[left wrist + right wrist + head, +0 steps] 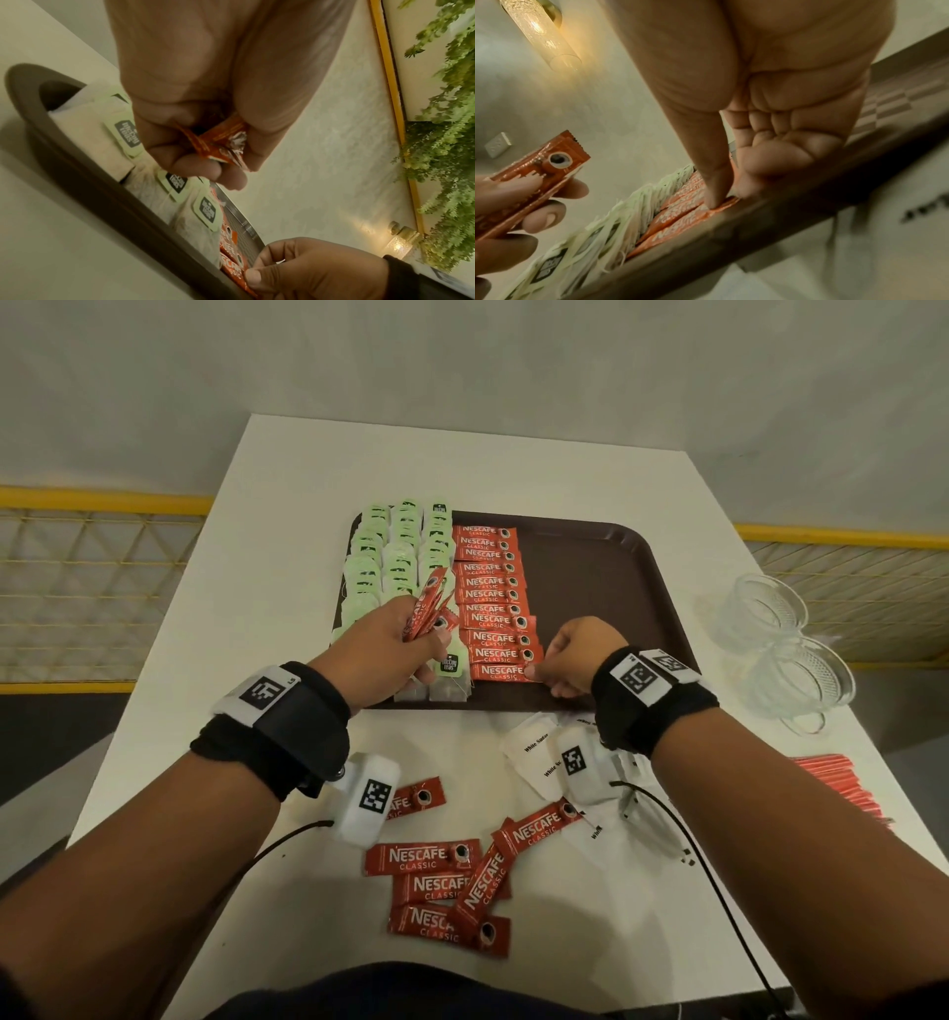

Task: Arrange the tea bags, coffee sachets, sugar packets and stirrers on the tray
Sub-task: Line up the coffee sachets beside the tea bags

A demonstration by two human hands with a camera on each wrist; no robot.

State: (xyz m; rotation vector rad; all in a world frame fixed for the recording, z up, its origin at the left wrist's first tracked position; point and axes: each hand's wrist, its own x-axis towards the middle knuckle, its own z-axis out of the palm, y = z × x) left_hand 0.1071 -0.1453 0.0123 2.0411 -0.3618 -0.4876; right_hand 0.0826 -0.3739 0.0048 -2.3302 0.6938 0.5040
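Now we pinch the nearest red foil coffee sachet [502, 672] at its end with our right hand [580, 654], thumb and forefinger clamped together on it, against the near rim of the brown plastic tray [606, 588]. Our left hand [382, 644] grips a spare bundle of sachets [426, 608], fingers curled round it, above the green-tagged tea bags [395, 546]. A careless nudge could skew the red column just beyond our fingertips, or drop the bundle onto the tea bags.

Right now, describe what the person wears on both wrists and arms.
Both forearms are bare. The left wrist and the right wrist each carry a black band with a white block on top, printed with a black square code. Another white coded block hangs under each wrist, and a thin black cable trails from it.
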